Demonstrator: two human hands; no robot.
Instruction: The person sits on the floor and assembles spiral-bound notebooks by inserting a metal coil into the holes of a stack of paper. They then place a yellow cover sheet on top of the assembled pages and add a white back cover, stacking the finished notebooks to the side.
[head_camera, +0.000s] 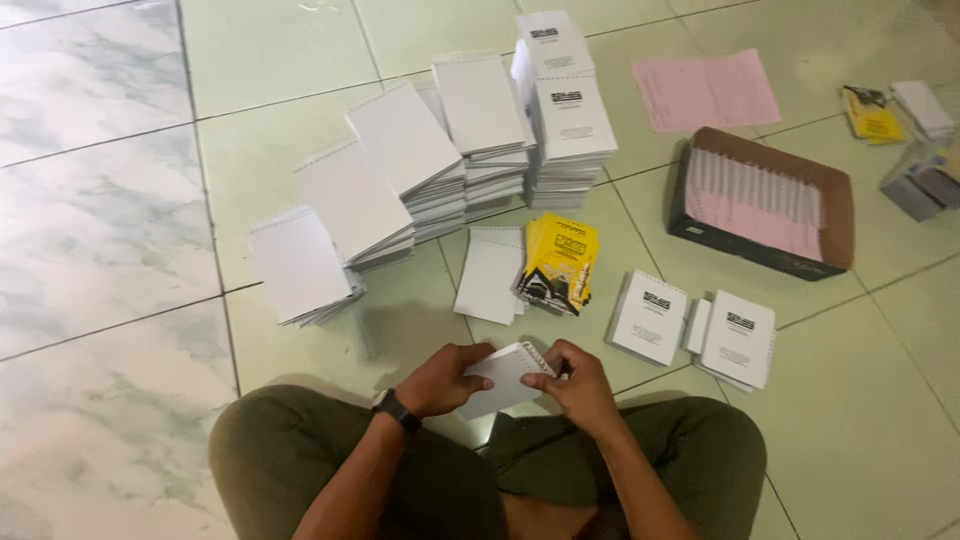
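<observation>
Floor (100, 250): pale tiles. Stacks of notepads (440, 150) fan across upper centre of frame; yellow covers (560, 262) at centre. Small spiral notepad (503, 378) at lower centre, over the lap. Judged light, thin, slightly bendy; best gripped by opposite edges. Left hand (440, 380) closed on its left edge. Right hand (578, 385) pinches the spiral edge, fingers curled, wrists turned inward.

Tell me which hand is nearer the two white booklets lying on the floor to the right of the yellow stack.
Right. The right hand sits just below and left of the white booklets; the left hand is farther left, across the small spiral notepad both hold.
</observation>
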